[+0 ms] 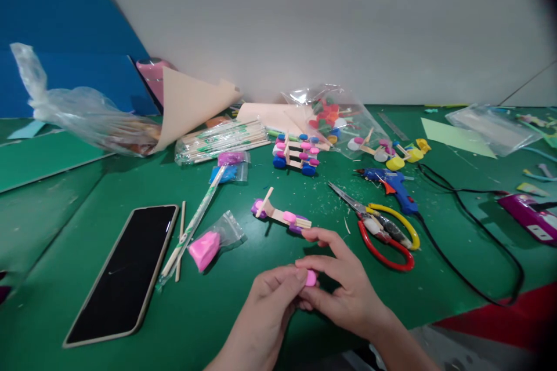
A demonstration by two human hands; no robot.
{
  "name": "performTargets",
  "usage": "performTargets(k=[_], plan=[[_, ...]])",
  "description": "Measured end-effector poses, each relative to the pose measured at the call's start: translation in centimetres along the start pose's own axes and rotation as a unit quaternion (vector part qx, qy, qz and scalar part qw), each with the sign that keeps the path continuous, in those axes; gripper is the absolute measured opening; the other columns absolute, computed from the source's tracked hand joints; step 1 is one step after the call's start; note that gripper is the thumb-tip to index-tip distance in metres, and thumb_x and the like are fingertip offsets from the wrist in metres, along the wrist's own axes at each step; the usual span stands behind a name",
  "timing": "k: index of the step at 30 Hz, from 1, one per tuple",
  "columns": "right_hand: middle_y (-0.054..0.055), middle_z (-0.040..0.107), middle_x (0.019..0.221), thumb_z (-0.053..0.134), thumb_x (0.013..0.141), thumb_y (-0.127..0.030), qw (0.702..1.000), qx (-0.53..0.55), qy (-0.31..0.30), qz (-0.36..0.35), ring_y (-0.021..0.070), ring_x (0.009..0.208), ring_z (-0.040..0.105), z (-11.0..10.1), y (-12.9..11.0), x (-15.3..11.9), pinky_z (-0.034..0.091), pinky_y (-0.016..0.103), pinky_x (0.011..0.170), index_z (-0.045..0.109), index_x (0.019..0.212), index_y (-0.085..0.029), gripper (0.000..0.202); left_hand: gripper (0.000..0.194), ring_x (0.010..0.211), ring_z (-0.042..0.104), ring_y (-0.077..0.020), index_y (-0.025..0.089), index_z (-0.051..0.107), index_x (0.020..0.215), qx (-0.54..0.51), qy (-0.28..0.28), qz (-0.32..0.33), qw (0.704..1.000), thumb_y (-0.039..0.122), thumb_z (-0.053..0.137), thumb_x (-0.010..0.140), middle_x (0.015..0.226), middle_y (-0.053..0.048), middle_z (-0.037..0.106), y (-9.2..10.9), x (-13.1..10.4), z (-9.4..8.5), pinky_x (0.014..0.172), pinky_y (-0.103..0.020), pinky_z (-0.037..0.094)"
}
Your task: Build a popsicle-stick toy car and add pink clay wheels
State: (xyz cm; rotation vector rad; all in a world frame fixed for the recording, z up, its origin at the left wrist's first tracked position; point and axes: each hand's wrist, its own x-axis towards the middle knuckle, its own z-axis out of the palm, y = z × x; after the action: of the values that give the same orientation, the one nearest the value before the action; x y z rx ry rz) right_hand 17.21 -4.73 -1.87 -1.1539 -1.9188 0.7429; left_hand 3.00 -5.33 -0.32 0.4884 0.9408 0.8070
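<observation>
Between my two hands, near the table's front edge, is a small lump of pink modelling clay. My left hand pinches it from the left with the thumb on top. The fingers of my right hand close on its other side, with the index finger stretched forward. Just beyond that fingertip lies a small craft-stick scooter model with purple wheels, pink clay and an upright stick. To the left, an opened zip bag holds a larger block of pink clay.
A smartphone and wrapped wooden sticks lie left. Scissors and a blue glue gun with a black cord are right. Behind stand a clay-and-stick car, bagged sticks and yellow-wheeled pieces.
</observation>
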Motion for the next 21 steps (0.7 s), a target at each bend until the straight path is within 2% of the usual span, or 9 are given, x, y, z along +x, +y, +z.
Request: performTargets(k=[9, 13, 21], plan=[[0.006, 0.047, 0.121, 0.060, 0.068, -0.014, 1.000, -0.009, -0.005, -0.004, 0.0223, 0.108, 0.048, 0.20, 0.00, 0.16, 0.042, 0.035, 0.089, 0.064, 0.094, -0.023, 0.028, 0.017, 0.060, 0.044, -0.0116, 0.011, 0.064, 0.063, -0.003, -0.032, -0.020, 0.999, 0.027, 0.064, 0.071, 0.057, -0.001, 0.052, -0.01, -0.06, -0.19, 0.063, -0.026, 0.036], [0.006, 0.047, 0.121, 0.059, 0.069, -0.014, 1.000, -0.008, -0.014, 0.000, 0.0223, 0.108, 0.048, 0.23, -0.13, 0.13, 0.043, 0.036, 0.088, 0.064, 0.094, -0.024, 0.027, 0.015, 0.060, 0.042, -0.0105, 0.011, 0.065, 0.067, 0.004, -0.017, -0.015, 1.000, 0.025, 0.064, 0.071, 0.059, -0.001, 0.053, -0.17, 0.13, -0.19, 0.061, -0.024, 0.035], [0.007, 0.048, 0.121, 0.061, 0.070, -0.015, 1.000, -0.007, -0.011, -0.002, 0.0224, 0.108, 0.049, 0.16, -0.17, 0.14, 0.043, 0.036, 0.088, 0.064, 0.095, -0.023, 0.026, 0.022, 0.057, 0.044, -0.0116, 0.012, 0.064, 0.058, -0.003, -0.027, -0.009, 1.000, 0.029, 0.063, 0.072, 0.055, -0.001, 0.054, 0.10, -0.15, -0.25, 0.059, -0.025, 0.036]])
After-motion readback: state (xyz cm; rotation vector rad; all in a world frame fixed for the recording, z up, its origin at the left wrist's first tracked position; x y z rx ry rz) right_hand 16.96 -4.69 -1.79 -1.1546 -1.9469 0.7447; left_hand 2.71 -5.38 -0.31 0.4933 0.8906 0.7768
